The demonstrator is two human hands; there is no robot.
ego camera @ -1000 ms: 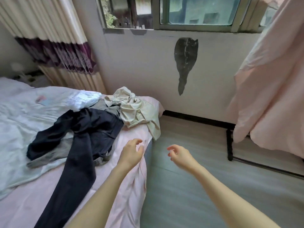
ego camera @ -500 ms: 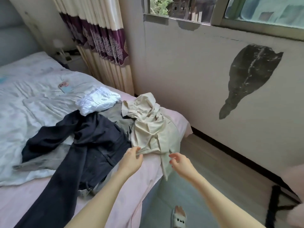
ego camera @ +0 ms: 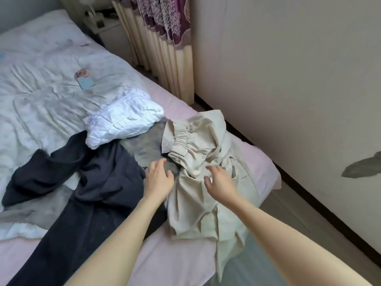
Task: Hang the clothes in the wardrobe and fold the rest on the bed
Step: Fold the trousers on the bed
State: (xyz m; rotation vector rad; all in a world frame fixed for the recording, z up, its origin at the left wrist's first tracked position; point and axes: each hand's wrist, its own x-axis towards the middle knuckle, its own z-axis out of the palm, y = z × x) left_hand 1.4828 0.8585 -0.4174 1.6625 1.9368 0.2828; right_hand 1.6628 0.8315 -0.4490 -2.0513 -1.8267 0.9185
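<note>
Both hands point(ego camera: 189, 180) now further forward over beige garment point(ego camera: 206, 182) on bed point(ego camera: 185, 254).

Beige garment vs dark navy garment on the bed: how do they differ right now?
The beige garment is bunched in a heap at the bed's corner, part hanging over the edge; the dark navy garment is spread out long and flat. Beige is pale, navy nearly black. Both hands, left hand and right hand, reach over the beige one; neither grips the navy one. Both are unfolded and lie on the bed.

A grey garment point(ego camera: 148, 145) lies mostly buried under the other clothes; its kind is unclear.
</note>
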